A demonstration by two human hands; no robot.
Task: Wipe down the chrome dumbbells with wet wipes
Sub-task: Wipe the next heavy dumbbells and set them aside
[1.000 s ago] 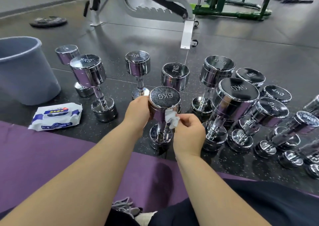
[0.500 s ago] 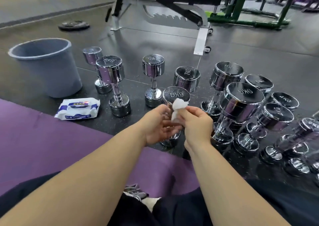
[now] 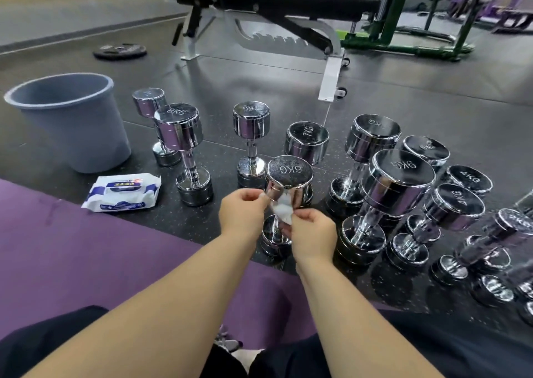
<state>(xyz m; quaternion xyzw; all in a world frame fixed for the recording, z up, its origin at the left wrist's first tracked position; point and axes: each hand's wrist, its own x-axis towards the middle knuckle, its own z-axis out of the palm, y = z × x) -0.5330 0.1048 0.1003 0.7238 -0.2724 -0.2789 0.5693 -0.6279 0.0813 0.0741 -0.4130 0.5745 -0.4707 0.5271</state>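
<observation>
White wet wipe is held between both hands in front of the upright 6KG dumbbell. The left hand pinches its upper corner and the right hand its lower edge, fingers curled. From that dumbbell, the wipes pack lies at nine o'clock, the grey bucket at ten, and other chrome dumbbells at three.
</observation>
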